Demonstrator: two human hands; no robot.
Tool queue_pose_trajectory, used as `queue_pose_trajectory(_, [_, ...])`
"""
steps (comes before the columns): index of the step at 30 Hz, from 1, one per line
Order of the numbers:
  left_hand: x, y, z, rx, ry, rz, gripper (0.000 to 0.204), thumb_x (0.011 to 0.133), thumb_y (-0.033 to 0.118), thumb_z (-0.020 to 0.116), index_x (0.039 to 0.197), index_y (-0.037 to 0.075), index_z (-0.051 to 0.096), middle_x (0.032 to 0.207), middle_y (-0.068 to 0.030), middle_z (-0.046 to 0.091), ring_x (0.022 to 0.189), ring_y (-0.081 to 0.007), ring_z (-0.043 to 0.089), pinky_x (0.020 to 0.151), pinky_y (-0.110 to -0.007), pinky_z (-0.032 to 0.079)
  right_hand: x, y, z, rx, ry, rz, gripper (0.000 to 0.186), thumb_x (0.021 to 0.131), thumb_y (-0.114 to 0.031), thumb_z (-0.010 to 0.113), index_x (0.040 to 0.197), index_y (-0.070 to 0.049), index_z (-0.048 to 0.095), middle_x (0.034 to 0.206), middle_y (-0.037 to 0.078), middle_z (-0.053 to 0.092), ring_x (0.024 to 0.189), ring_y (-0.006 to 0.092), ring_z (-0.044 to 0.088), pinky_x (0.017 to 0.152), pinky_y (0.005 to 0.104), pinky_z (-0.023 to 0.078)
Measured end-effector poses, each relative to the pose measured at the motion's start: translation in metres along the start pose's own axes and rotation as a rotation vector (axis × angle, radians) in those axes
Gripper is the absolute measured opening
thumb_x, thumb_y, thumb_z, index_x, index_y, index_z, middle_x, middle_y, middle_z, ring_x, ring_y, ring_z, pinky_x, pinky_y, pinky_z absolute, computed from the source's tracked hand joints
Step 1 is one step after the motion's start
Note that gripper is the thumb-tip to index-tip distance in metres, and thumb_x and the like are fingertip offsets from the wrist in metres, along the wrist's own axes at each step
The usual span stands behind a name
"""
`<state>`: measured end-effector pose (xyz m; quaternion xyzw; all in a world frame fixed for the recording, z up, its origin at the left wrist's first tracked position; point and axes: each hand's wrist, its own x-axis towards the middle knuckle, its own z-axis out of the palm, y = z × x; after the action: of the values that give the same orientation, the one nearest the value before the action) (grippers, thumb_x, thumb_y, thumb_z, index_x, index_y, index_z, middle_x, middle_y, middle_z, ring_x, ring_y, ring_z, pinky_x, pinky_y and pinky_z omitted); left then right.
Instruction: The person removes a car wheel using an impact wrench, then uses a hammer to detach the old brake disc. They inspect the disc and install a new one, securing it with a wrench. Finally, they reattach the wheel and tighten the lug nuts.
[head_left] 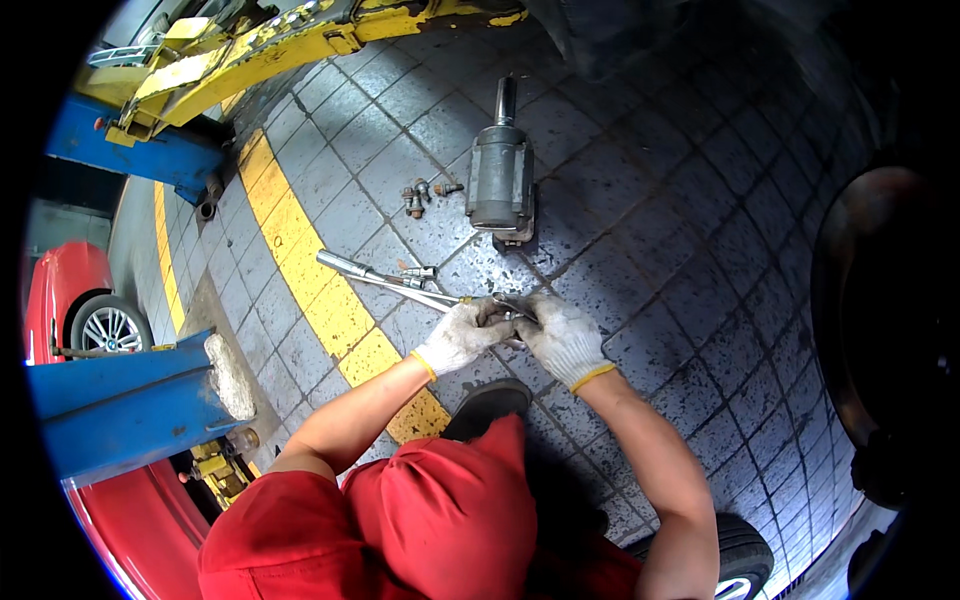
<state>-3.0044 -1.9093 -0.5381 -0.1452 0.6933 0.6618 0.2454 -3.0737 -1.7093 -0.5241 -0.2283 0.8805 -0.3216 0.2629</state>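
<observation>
Low over the tiled floor, my two hands meet in white knit gloves with yellow cuffs. My left hand (464,336) has its fingers curled inward against a small dark metal piece (514,303). From the other side my right hand (563,338) closes on the same piece, thumb and fingers bent. The gloves cover most of it, so its kind does not show. Beside my left hand lie a chrome-handled tool (345,264) and a thin silver bar (410,292), both pointing toward the gloves. A short chrome socket (421,271) rests just above them.
Beyond my hands, a grey power wrench (500,185) lies with its chrome nose pointing away. Several bolts (415,197) sit left of it. Yellow and blue lift arms (125,400) reach in from the left, near a red car (72,290). A dark wheel part (880,330) stands right.
</observation>
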Motion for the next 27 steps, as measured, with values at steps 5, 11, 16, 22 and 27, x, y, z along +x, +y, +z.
queue_pose_trajectory(5, [0.012,-0.009,-0.009,0.202,0.081,0.098,0.043,0.099,0.018,0.074,0.137,-0.003,0.066,0.111,-0.0066,0.076,0.097,-0.0104,0.068,0.088,-0.029,0.057,0.005,0.003,0.003,0.111,-0.021,-0.121,0.038,0.101,-0.035,0.064,0.129,-0.012,0.072,0.118,0.020,0.075,0.112,0.0383,0.072,0.100,0.0500,0.057])
queue_pose_trajectory(11, [0.046,0.003,-0.055,0.162,0.483,0.084,0.042,0.099,0.022,0.071,0.135,0.000,0.069,0.118,-0.0164,0.079,0.103,-0.0242,0.075,0.095,-0.036,0.057,-0.002,0.042,-0.010,-0.175,0.069,0.124,0.035,0.100,-0.037,0.063,0.120,-0.009,0.070,0.111,0.021,0.072,0.096,0.0371,0.075,0.087,0.0499,0.061])
queue_pose_trajectory(16, [0.105,-0.006,-0.096,0.537,0.692,0.158,0.045,0.096,0.032,0.072,0.128,0.000,0.071,0.116,-0.0243,0.078,0.111,-0.0357,0.075,0.097,-0.042,0.055,-0.007,0.119,0.004,-0.438,0.376,0.157,0.026,0.095,-0.034,0.067,0.104,-0.009,0.071,0.099,0.019,0.070,0.083,0.0336,0.076,0.070,0.0503,0.062])
queue_pose_trajectory(22, [0.121,-0.034,-0.099,0.345,0.685,0.200,0.034,0.099,0.020,0.071,0.126,0.000,0.072,0.113,-0.0188,0.079,0.105,-0.0261,0.075,0.095,-0.038,0.055,-0.029,0.143,0.005,-0.710,0.455,0.138,0.030,0.091,-0.034,0.069,0.109,-0.010,0.072,0.106,0.018,0.069,0.085,0.0338,0.073,0.068,0.0490,0.060])
queue_pose_trajectory(27, [0.110,-0.021,-0.099,0.422,0.669,0.157,0.042,0.098,0.021,0.073,0.133,0.000,0.069,0.122,-0.0187,0.078,0.112,-0.0280,0.073,0.102,-0.037,0.053,-0.051,0.140,-0.027,-0.526,0.361,0.234,0.042,0.093,-0.037,0.067,0.126,-0.011,0.070,0.114,0.020,0.069,0.096,0.0360,0.072,0.082,0.0510,0.060])
